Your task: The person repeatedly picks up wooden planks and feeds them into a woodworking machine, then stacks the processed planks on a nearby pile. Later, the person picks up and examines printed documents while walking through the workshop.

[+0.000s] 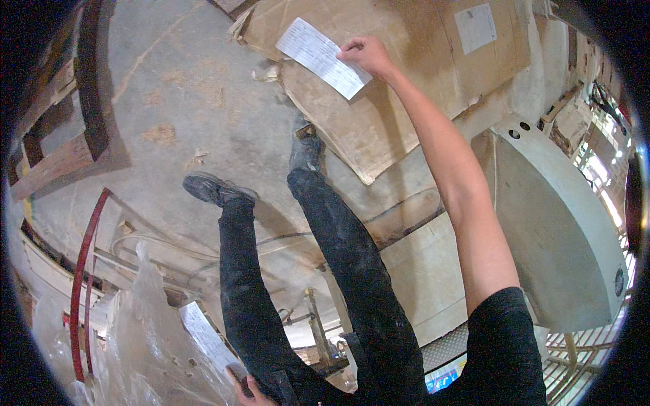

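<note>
My right hand (367, 56) reaches far forward, its thumb and fingers pinched on the edge of a white paper sheet (313, 54) covered in rows of print or writing. The sheet is over a large flat piece of brown cardboard (338, 132). Low in the picture, beside my left thigh, my left hand (252, 394) is partly cut off by the lower edge. It grips a second white paper sheet (206, 338), also marked with rows, which sticks out toward the upper left.
Another white sheet (476, 28) lies flat on the cardboard. A grey metal housing (562, 223) stands at the right. Crumpled clear plastic (149, 338) and a curved red bar (84, 277) are at lower left. Brown frame pieces (61, 159) stand at the far left, and a cable (284, 235) crosses near my legs.
</note>
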`<state>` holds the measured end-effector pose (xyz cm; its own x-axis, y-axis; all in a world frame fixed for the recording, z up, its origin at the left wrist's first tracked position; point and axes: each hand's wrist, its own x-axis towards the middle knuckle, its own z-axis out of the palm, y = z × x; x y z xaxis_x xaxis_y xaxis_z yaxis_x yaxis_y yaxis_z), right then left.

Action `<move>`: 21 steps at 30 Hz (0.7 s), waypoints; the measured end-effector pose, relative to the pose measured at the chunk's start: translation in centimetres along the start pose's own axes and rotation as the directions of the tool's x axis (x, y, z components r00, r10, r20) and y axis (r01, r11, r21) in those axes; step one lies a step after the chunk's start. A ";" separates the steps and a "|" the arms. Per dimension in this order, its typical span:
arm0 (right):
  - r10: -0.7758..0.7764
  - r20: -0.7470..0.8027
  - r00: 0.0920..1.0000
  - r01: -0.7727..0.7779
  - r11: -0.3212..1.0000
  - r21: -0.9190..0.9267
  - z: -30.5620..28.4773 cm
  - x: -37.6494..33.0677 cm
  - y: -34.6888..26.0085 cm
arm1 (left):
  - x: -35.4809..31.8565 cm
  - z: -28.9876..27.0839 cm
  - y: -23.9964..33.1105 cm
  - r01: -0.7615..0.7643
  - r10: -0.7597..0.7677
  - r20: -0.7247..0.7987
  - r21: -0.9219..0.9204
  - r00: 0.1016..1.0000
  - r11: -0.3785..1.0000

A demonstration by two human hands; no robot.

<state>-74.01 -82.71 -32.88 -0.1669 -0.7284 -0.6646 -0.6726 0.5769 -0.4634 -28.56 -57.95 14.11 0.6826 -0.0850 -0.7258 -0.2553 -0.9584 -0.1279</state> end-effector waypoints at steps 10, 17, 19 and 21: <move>-0.002 0.066 0.998 -0.001 0.999 0.050 -0.3 0.5 0.1 | 1.0 -0.7 -2.7 -0.087 0.087 0.017 -0.003 0.996 0.996; 0.021 0.126 0.992 -0.021 1.000 -0.004 -0.9 0.4 1.2 | 7.3 -2.5 -0.9 -0.384 0.416 -0.261 0.164 0.871 0.909; 0.003 0.141 0.990 0.002 0.999 -0.036 -1.0 1.1 -0.7 | 8.2 -1.7 1.3 -0.409 0.360 -0.357 -0.070 0.862 0.910; -0.011 0.127 0.992 0.012 1.000 -0.007 -0.6 1.2 -1.3 | 8.9 -1.7 0.2 -0.519 0.433 -0.373 -0.171 0.821 0.837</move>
<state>-73.79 -84.57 -32.71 -0.0665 -0.6818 -0.7285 -0.6797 0.5655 -0.4671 -21.35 -59.36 8.82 0.7049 -0.5863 -0.3994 -0.4514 -0.8050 0.3850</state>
